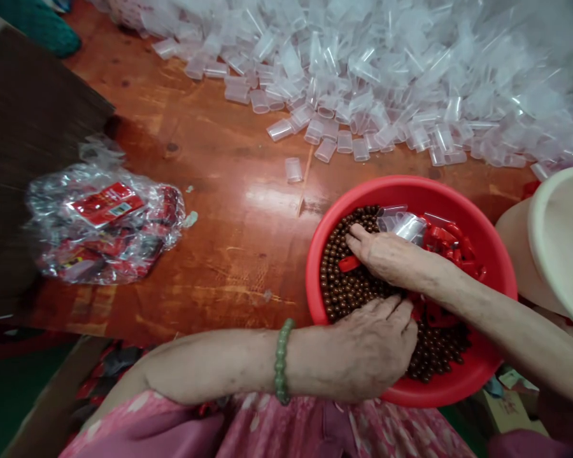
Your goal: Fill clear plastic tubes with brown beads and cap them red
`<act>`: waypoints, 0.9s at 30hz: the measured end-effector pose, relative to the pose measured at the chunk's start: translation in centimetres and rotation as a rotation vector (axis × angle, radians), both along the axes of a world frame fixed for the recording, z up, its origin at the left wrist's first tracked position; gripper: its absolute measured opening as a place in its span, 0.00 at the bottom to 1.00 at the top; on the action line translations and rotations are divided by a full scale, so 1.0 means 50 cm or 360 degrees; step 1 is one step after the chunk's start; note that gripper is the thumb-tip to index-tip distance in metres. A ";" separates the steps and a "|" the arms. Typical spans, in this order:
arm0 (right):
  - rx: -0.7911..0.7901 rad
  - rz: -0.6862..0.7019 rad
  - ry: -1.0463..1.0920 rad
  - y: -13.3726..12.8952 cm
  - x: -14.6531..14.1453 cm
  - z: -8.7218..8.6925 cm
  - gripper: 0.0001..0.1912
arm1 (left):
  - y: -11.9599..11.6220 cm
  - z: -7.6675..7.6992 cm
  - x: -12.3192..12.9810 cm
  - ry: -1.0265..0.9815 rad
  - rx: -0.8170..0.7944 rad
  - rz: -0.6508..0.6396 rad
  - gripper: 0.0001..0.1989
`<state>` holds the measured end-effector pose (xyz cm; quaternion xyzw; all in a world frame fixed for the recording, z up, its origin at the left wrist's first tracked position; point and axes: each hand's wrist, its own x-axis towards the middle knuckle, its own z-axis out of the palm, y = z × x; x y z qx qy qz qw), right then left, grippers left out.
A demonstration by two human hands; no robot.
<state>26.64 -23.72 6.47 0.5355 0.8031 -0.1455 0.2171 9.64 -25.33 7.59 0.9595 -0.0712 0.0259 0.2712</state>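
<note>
Over red basin [477,222]; L hand [372,346], R hand [391,257] palm-down on brown beads [341,292]

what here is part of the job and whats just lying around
In use: left hand, right hand, brown beads, red bowl, clear tubes, red pieces, tube pile
Lying about: bag of red packets, cream basin

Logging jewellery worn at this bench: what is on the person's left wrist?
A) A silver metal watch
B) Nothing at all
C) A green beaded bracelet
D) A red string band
C: a green beaded bracelet circles the wrist just behind the left hand, which rests over the round red plastic basin.
</note>
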 end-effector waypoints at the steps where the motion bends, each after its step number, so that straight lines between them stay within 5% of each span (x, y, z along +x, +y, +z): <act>1: -0.0004 -0.0025 0.0048 -0.001 -0.001 -0.002 0.19 | 0.010 0.005 -0.011 -0.0012 -0.0099 -0.0064 0.18; 3: -0.0004 -0.0115 0.0198 -0.007 0.001 -0.012 0.17 | 0.033 0.012 -0.036 -0.0164 -0.0355 -0.0136 0.13; 5: 0.0013 -0.0225 0.0472 -0.015 0.006 -0.028 0.15 | 0.057 0.013 -0.063 -0.0485 -0.0620 0.0005 0.09; 12: 0.0155 -0.0560 0.1577 -0.030 0.013 -0.097 0.11 | 0.084 -0.040 -0.119 -0.0970 -0.1121 0.1203 0.15; 15: 0.0094 -0.0767 0.1824 -0.032 0.010 -0.100 0.14 | 0.069 -0.070 -0.108 -0.1039 -0.1389 0.1518 0.15; 19: -0.0011 -0.0945 0.2039 -0.035 0.013 -0.080 0.23 | 0.059 -0.082 -0.085 -0.1030 -0.1515 0.1570 0.18; 27: -0.0024 -0.0929 0.2283 -0.023 0.028 -0.032 0.23 | 0.066 -0.074 -0.085 -0.0803 -0.1381 0.1324 0.22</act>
